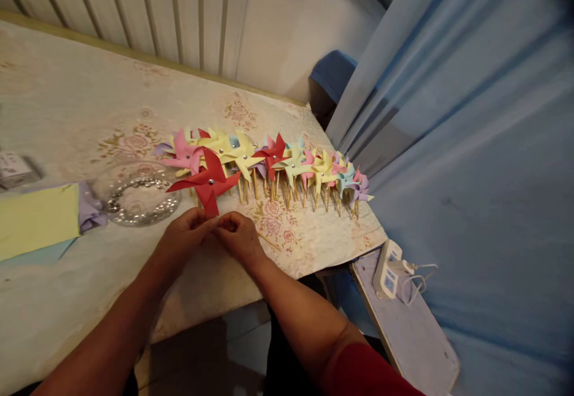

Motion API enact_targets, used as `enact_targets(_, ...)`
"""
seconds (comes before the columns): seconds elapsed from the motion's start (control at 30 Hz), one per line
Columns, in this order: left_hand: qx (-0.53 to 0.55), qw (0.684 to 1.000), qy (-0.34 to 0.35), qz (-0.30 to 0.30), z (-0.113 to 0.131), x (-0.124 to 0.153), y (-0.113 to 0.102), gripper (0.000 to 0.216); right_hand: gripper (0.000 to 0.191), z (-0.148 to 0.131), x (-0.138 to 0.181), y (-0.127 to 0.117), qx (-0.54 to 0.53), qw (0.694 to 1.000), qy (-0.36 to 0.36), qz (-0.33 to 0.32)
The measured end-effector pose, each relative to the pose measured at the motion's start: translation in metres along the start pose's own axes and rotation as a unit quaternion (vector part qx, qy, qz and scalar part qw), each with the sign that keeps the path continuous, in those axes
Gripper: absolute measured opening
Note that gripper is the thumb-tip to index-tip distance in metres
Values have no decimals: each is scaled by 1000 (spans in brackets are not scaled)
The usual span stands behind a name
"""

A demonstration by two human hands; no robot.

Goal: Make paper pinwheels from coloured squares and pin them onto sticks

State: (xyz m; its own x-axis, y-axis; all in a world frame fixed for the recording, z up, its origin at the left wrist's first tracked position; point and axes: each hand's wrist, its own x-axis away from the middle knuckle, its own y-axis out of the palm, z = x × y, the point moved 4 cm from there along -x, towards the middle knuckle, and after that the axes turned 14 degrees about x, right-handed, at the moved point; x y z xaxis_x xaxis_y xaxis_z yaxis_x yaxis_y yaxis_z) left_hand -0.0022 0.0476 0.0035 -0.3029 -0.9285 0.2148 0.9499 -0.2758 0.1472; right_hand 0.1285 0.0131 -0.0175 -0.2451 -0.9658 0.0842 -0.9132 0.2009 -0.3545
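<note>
A red paper pinwheel (211,182) with a shiny centre stands upright in front of me, above both hands. My left hand (191,231) is closed at the bottom of its lower blade. My right hand (240,237) is also closed there, its fingertips meeting those of the left; the fingers hide what they grip exactly. On the cloth just right of my right hand lies a thin wooden stick (270,241). Behind the hands, a long row of finished-looking pinwheels in several colours, among them a yellow pinwheel (244,155) and another red pinwheel (272,155), stands on thin sticks.
Left of my hands is a clear round dish (142,221) with many shiny metal pieces. Yellow paper sheets (38,219) lie farther left, near a small white box (15,168). A white power strip (386,270) rests on a bench (415,339) beyond the table's right edge, beside a blue curtain (484,204).
</note>
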Motion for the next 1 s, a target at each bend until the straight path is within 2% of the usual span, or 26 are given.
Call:
enact_targets(0.23, -19, 1000, 4, -5, -2, -1, -1, 35, 12, 6, -4, 2, -9, 1000, 0, 5)
enact_targets(0.5, 3, 1000, -4, -5, -9, -5, -3, 37, 8, 0, -3, 1, 16, 1000, -14, 9)
enact_targets(1.0, -5, 1000, -10, 14, -4, -4, 0, 45, 7, -2, -1, 3, 63, 998, -10, 4)
